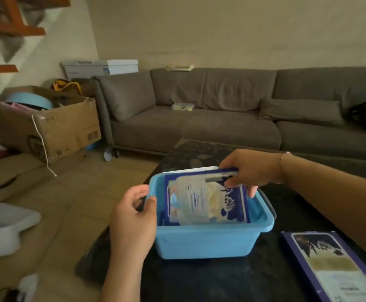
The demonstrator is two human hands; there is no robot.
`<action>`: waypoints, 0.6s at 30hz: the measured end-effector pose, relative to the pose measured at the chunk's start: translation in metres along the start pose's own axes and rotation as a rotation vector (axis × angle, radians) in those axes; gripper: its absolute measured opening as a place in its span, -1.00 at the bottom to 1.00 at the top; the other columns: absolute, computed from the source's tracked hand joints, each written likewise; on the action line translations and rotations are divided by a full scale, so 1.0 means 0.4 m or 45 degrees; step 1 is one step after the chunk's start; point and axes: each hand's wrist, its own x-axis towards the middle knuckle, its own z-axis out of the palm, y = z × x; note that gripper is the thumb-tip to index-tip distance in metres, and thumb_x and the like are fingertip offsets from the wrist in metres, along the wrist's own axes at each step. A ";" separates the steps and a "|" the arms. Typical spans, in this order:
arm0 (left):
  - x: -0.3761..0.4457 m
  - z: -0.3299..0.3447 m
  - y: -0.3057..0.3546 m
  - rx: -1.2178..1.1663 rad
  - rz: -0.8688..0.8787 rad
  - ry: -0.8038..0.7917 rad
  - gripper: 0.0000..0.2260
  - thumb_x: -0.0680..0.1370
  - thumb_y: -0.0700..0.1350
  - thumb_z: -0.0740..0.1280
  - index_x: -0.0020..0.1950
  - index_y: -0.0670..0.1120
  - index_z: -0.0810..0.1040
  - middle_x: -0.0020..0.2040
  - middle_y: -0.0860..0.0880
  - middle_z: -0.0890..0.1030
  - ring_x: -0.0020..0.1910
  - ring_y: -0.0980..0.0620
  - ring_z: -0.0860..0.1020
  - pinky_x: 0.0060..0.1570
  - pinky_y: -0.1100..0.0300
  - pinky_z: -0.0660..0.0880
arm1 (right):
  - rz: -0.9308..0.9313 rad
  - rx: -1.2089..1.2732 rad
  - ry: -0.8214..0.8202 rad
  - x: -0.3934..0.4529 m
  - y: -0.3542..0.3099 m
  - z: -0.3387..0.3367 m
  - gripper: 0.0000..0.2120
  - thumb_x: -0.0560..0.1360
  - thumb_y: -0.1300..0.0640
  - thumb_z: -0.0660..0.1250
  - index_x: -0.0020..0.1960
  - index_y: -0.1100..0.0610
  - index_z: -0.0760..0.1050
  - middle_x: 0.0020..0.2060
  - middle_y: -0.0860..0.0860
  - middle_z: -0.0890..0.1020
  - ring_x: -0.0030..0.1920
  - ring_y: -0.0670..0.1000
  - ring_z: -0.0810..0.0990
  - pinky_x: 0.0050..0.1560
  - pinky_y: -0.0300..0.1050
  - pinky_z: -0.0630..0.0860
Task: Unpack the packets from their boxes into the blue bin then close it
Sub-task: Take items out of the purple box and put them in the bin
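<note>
- My left hand pinches the blue bin's left rim, thumb inside, fingers curled outside.
- My right hand clamps the top edge of a blue-and-white box standing tilted inside the bin.
- A clear packet lies against that box's front, within the bin.
- Another box lies flat on the dark table, right of the bin.

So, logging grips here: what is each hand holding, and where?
Right hand pinches the packet by its top right corner, over the blue bin. Left hand grips the bin's left rim.
</note>
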 end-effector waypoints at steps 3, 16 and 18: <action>-0.004 -0.009 0.003 0.042 0.012 -0.041 -0.79 0.58 -0.22 0.33 0.12 0.07 0.56 0.06 0.12 0.63 0.13 0.07 0.59 0.19 0.02 0.53 | 0.050 -0.054 -0.181 0.059 -0.009 0.025 -0.81 0.55 0.16 0.38 0.14 0.01 0.53 -0.01 0.02 0.69 -0.04 0.06 0.72 -0.04 0.03 0.68; -0.032 -0.001 0.016 0.160 0.245 0.087 -0.83 0.57 -0.06 0.32 0.15 0.03 0.59 0.07 0.12 0.63 0.11 0.08 0.57 0.04 0.15 0.48 | 0.268 -0.365 -0.289 0.161 0.018 0.185 -0.62 0.44 -0.06 0.48 0.13 0.16 0.60 -0.05 0.05 0.67 -0.09 0.07 0.71 -0.04 -0.07 0.67; -0.063 0.009 0.039 0.216 0.458 0.271 -0.79 0.58 -0.02 0.28 0.17 0.01 0.58 0.08 0.09 0.62 0.11 0.05 0.55 0.04 0.13 0.46 | 0.210 -0.592 -0.200 0.142 0.006 0.187 -0.56 0.42 -0.15 0.46 0.14 0.14 0.58 0.00 0.03 0.64 0.00 0.07 0.64 0.11 -0.03 0.60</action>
